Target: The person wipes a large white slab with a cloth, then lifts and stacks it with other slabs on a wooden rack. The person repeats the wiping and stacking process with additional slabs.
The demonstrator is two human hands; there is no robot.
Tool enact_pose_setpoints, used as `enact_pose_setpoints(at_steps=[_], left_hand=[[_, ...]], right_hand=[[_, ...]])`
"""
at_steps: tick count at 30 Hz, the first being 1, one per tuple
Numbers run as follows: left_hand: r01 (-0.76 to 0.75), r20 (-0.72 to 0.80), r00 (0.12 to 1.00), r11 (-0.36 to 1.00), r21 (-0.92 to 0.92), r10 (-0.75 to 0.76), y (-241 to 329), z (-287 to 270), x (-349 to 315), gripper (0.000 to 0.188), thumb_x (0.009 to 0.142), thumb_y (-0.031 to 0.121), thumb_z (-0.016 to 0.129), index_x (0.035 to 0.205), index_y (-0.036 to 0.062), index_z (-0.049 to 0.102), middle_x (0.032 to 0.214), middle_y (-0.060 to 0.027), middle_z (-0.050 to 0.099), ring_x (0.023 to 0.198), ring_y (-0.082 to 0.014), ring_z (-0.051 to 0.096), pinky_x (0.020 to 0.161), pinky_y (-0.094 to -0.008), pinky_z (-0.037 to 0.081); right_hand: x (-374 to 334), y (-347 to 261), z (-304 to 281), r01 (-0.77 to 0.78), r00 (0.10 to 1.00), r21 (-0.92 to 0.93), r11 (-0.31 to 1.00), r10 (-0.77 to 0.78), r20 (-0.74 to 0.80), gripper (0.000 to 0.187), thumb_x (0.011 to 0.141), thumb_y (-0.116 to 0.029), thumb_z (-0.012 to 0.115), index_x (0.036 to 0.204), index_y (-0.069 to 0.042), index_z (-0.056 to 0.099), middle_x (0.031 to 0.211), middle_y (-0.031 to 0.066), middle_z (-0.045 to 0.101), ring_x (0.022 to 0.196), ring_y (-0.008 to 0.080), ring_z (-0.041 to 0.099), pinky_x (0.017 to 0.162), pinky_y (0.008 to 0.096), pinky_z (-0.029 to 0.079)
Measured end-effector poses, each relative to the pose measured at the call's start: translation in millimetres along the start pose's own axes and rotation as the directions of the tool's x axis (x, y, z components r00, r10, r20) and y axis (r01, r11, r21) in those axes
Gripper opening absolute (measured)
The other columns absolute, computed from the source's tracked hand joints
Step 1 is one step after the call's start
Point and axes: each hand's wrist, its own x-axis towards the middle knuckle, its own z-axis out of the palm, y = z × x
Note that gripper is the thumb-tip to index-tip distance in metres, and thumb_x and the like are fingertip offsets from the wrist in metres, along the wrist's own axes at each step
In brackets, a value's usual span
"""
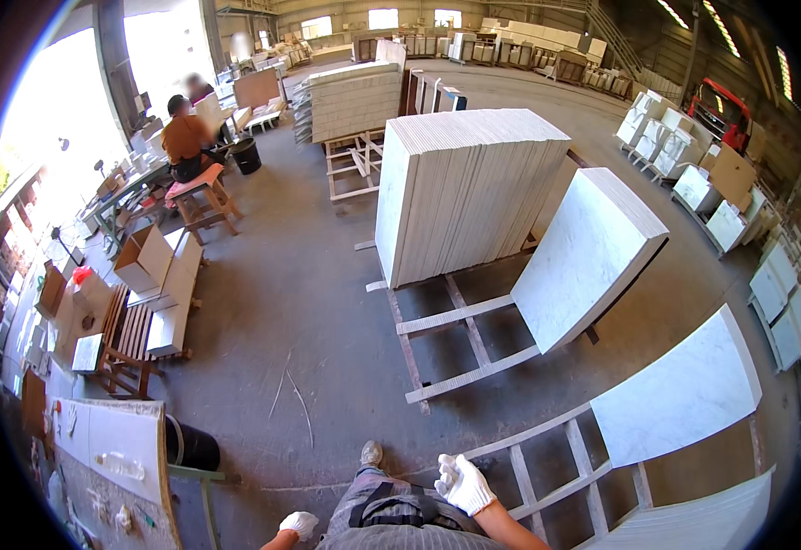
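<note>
Right hand [464, 484], in a white knit glove: hanging in front of the right thigh, fingers curling loosely, grip partly open. Left hand [299, 524], also gloved: hanging beside the left hip, its back facing the camera; cannot tell how wide or narrow that grip is.

Nearest work item: a white, grey-veined slab [680, 390] is resting on a slatted frame [578, 447] to the right of the right hand and farther forward. It is sitting well apart from the grip, with the frame's near bars lying between. The lens is bending its edges; tilt unclear. A second pale slab [703, 518] is showing at the lower right, nearer the body.

Ahead, a leaning slab stack [593, 261] is standing beside a taller, thicker stack [474, 192], both on a pallet frame [455, 314].

On the left, a clear plastic bottle [121, 466] is lying on a tabletop [130, 426]; a black bucket [197, 445] is standing just beside it. Farther off, a co-worker in an orange top [185, 137] is sitting.
</note>
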Motion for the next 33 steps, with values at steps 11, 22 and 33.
enact_pose_setpoints(at_steps=[11,22,33], left_hand=[[0.021,-0.214,0.972,0.938,-0.346,-0.101,-146.8,-308.5,169.2,0.057,0.093,0.051,0.042,0.096,0.0019,0.070,0.101,-0.0263,0.068,0.099,-0.0441,0.065,0.085,-0.0524,0.048],[-0.187,-0.222,0.974,0.752,-0.633,0.055,-49.5,-430.3,302.0,0.041,0.093,0.035,0.057,0.101,-0.0028,0.068,0.084,-0.0136,0.071,0.077,-0.0219,0.068,0.072,-0.0356,0.053],[0.169,-0.046,0.974,0.848,-0.502,-0.221,-143.8,-483.9,329.9,0.043,0.085,0.041,0.059,0.101,0.0037,0.073,0.101,-0.0201,0.072,0.098,-0.0355,0.069,0.085,-0.0438,0.051]], right_hand=[[144.5,19.7,161.2,0.176,0.979,0.020,0.984,-0.177,0.104,0.034,0.101,-0.039,0.053,0.116,-0.013,0.068,0.100,0.0030,0.071,0.092,0.0193,0.067,0.083,0.0428,0.055],[141.7,-40.4,158.4,0.486,0.873,0.140,0.862,-0.473,-0.119,0.036,0.103,-0.037,0.050,0.115,-0.006,0.065,0.095,0.0071,0.068,0.077,0.0192,0.063,0.072,0.0375,0.055],[158.1,-159.5,185.5,0.645,0.750,0.086,0.759,-0.609,-0.257,0.037,0.101,-0.040,0.054,0.114,-0.009,0.067,0.092,0.0032,0.069,0.078,0.0166,0.063,0.074,0.0362,0.054]])
